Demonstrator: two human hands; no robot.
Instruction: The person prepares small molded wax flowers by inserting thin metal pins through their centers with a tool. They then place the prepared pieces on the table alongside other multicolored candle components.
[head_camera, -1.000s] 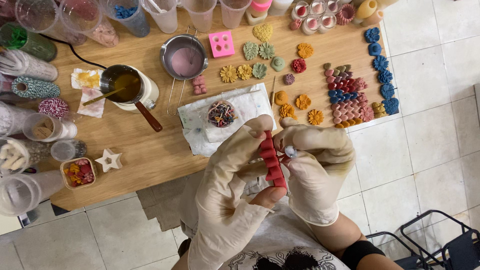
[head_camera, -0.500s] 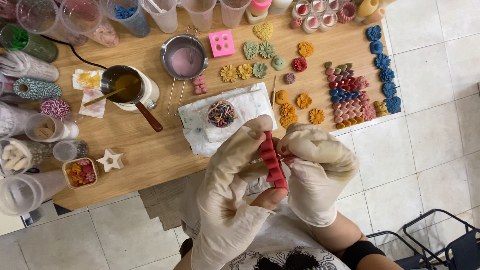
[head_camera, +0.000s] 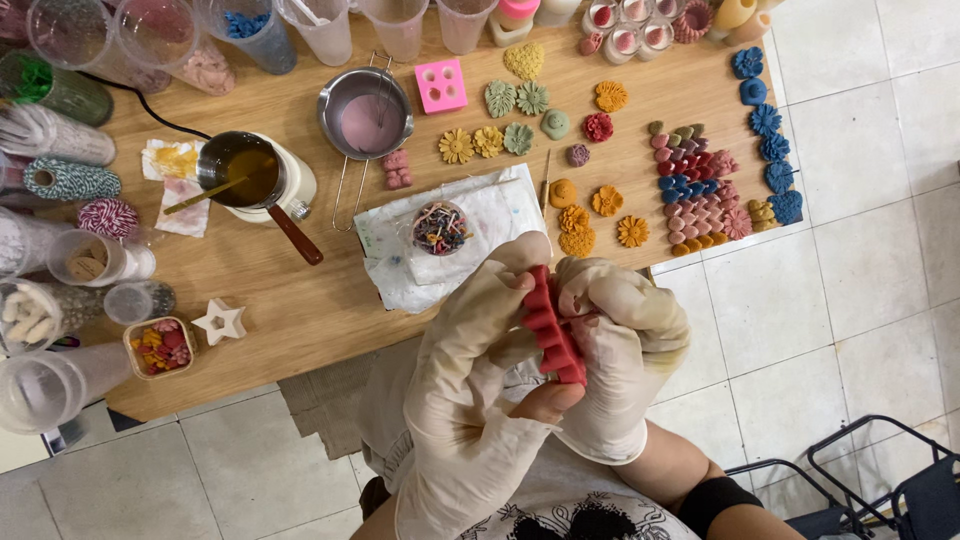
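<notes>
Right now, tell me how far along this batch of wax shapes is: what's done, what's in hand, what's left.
Done: many finished flower shapes and small hearts lie in rows on the wooden table. In hand: the left hand and right hand, both gloved, grip a red mould between them. Left: pink wax sits in the steel pot and amber liquid in the metal pitcher, not poured; a pink mould waits.

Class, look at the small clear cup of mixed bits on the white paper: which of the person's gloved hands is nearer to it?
Left. The left hand has fingertips just below the cup, by the paper. The right hand sits farther to the side, behind the red mould both hold.
</notes>
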